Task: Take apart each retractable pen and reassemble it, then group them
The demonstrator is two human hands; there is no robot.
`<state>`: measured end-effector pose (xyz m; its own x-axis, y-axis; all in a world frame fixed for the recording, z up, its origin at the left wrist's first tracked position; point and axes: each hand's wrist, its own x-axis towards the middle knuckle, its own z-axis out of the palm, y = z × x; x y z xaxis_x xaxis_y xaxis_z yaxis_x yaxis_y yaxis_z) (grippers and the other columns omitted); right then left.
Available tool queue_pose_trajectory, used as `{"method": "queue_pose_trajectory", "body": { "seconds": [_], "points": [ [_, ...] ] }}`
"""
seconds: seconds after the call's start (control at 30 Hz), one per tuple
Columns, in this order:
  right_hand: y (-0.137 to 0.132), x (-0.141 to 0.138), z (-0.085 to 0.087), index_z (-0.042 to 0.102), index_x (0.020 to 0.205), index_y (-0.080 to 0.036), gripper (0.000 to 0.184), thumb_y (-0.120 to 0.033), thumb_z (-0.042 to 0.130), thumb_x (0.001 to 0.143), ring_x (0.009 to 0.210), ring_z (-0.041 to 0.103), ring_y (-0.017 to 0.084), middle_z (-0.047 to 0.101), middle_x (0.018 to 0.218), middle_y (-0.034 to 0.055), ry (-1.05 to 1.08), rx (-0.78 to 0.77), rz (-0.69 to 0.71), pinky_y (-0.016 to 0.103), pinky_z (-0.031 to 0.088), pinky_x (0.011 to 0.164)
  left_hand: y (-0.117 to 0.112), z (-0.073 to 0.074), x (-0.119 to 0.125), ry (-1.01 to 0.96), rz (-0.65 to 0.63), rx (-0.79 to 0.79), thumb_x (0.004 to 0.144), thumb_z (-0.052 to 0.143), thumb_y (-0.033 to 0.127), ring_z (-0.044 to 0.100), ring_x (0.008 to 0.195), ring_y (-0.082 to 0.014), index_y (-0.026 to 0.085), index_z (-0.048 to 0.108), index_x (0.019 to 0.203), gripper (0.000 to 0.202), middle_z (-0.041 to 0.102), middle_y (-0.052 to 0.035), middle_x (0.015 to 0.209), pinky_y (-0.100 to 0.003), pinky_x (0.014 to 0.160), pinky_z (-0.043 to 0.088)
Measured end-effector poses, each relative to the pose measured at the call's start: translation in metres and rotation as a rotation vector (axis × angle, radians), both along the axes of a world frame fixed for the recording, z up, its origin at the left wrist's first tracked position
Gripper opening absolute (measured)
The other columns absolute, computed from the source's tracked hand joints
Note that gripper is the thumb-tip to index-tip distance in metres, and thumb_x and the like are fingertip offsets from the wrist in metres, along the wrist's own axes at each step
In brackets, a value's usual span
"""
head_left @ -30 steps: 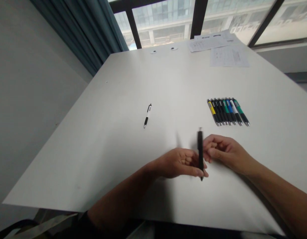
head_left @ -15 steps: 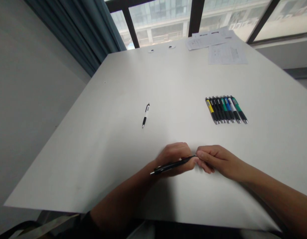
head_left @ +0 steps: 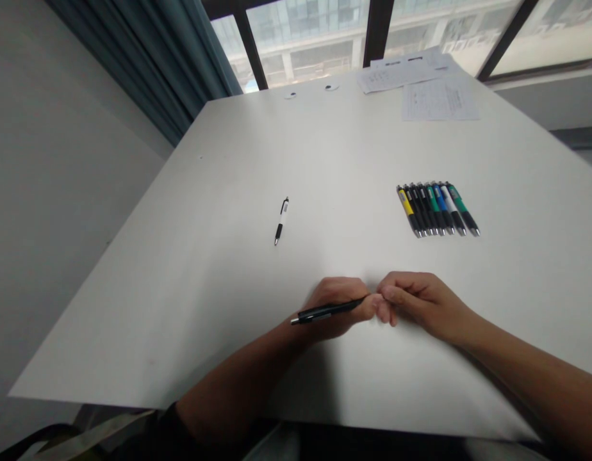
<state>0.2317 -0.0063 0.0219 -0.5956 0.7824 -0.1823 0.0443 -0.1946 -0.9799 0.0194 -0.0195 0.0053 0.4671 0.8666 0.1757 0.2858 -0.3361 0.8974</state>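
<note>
A black ballpoint pen lies slantwise across my left hand, held between its thumb and curled fingers. Its silver end points back along my left wrist. At the pen's other end, my right hand is closed in a pinch, thumb against forefinger, and touches the left fingertips. That end of the pen is hidden by the fingers. Beyond the hands, a white and black pen rests alone on the table. To the right, several pens with yellow, black, green, blue and white barrels lie side by side in a row.
Papers are spread at the far right of the white table. Two small white pieces with dark spots lie near its back edge. A blue curtain hangs at the far left, beside the windows.
The silver end of the black pen has risen slightly, so the pen lies flatter across my left hand. My right fingers have curled in closer around its hidden end.
</note>
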Motion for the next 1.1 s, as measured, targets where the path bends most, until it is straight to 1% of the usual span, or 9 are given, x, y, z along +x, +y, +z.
{"method": "queue_pose_trajectory", "body": {
  "seconds": [0.07, 0.17, 0.33, 0.47, 0.6, 0.8, 0.87, 1.0, 1.1],
  "points": [
    [-0.0003, -0.0006, -0.0009, 0.068, 0.081, -0.018, 0.027, -0.042, 0.077, 0.091, 0.067, 0.065, 0.014, 0.071, 0.077, 0.0044, 0.027, 0.012, -0.069, 0.028, 0.054, 0.065, 0.0002, 0.0011, 0.0005, 0.024, 0.026, -0.005, 0.097, 0.053, 0.041, 0.030, 0.053, -0.0096, 0.020, 0.034, 0.059, 0.048, 0.033, 0.0044, 0.056, -0.030, 0.056, 0.022],
    [0.0002, -0.0009, -0.0019, 0.066, 0.100, -0.021, 0.034, -0.036, 0.089, 0.080, 0.075, 0.068, 0.016, 0.073, 0.089, 0.0035, 0.111, -0.007, -0.134, 0.029, 0.056, 0.069, 0.0001, 0.0023, 0.0006, 0.014, 0.060, -0.033, 0.098, 0.051, 0.040, 0.030, 0.053, -0.0094, 0.020, 0.034, 0.059, 0.048, 0.033, 0.0045, 0.056, -0.029, 0.055, 0.023],
    [0.0019, 0.0006, -0.0003, 0.068, 0.085, -0.018, 0.032, -0.048, 0.075, 0.092, 0.060, 0.061, 0.014, 0.067, 0.067, 0.0020, 0.000, -0.032, -0.048, 0.028, 0.052, 0.061, 0.0001, 0.0006, -0.0015, 0.011, 0.038, -0.062, 0.100, 0.050, 0.043, 0.039, 0.055, -0.0104, 0.019, 0.048, 0.059, 0.048, 0.047, 0.0011, 0.057, -0.028, 0.057, 0.029],
    [0.0018, -0.0001, 0.0016, 0.069, 0.105, -0.021, 0.037, -0.038, 0.089, 0.079, 0.067, 0.065, 0.014, 0.069, 0.077, 0.0001, 0.081, -0.023, -0.124, 0.027, 0.053, 0.063, 0.0008, 0.0002, -0.0021, 0.014, 0.059, -0.069, 0.100, 0.049, 0.044, 0.042, 0.056, -0.0110, 0.018, 0.055, 0.060, 0.048, 0.051, -0.0002, 0.058, -0.027, 0.057, 0.033],
    [0.0016, 0.0001, 0.0021, 0.073, 0.094, -0.018, 0.026, -0.043, 0.077, 0.092, 0.063, 0.064, 0.015, 0.070, 0.069, 0.0027, 0.018, -0.023, -0.062, 0.030, 0.055, 0.064, 0.0016, 0.0010, -0.0016, -0.013, 0.050, -0.092, 0.100, 0.051, 0.043, 0.047, 0.057, -0.0115, 0.017, 0.061, 0.062, 0.048, 0.057, -0.0021, 0.060, -0.027, 0.059, 0.037],
    [-0.0007, 0.0020, 0.0027, 0.075, 0.087, -0.020, 0.013, -0.032, 0.082, 0.087, 0.073, 0.068, 0.018, 0.073, 0.079, 0.0055, 0.036, 0.197, -0.162, 0.031, 0.056, 0.069, 0.0050, 0.0052, -0.0028, -0.122, -0.027, -0.225, 0.100, 0.052, 0.036, 0.054, 0.063, -0.0120, 0.015, 0.070, 0.074, 0.038, 0.064, -0.0032, 0.068, -0.025, 0.062, 0.041],
    [-0.0015, 0.0024, 0.0036, 0.076, 0.086, -0.021, 0.013, -0.032, 0.083, 0.086, 0.075, 0.069, 0.019, 0.074, 0.083, 0.0066, 0.047, 0.252, -0.164, 0.033, 0.057, 0.070, 0.0053, 0.0057, -0.0033, -0.169, -0.054, -0.289, 0.101, 0.051, 0.036, 0.054, 0.063, -0.0116, 0.015, 0.066, 0.070, 0.041, 0.063, -0.0026, 0.067, -0.024, 0.062, 0.041],
    [-0.0014, 0.0039, 0.0051, 0.076, 0.109, -0.021, 0.026, -0.039, 0.079, 0.090, 0.077, 0.072, 0.020, 0.077, 0.085, 0.0075, 0.027, 0.185, -0.135, 0.034, 0.060, 0.073, 0.0042, 0.0045, -0.0021, -0.270, -0.041, -0.359, 0.101, 0.049, 0.039, 0.051, 0.059, -0.0106, 0.015, 0.060, 0.066, 0.044, 0.059, -0.0019, 0.065, -0.024, 0.060, 0.041],
    [-0.0008, 0.0043, 0.0057, 0.078, 0.095, -0.018, 0.028, -0.043, 0.067, 0.099, 0.066, 0.070, 0.017, 0.075, 0.074, 0.0068, -0.072, 0.192, -0.088, 0.030, 0.060, 0.066, 0.0033, 0.0024, -0.0002, -0.292, -0.030, -0.400, 0.101, 0.051, 0.042, 0.049, 0.056, -0.0097, 0.015, 0.063, 0.068, 0.044, 0.062, -0.0030, 0.066, -0.023, 0.056, 0.041]
  ]
}}
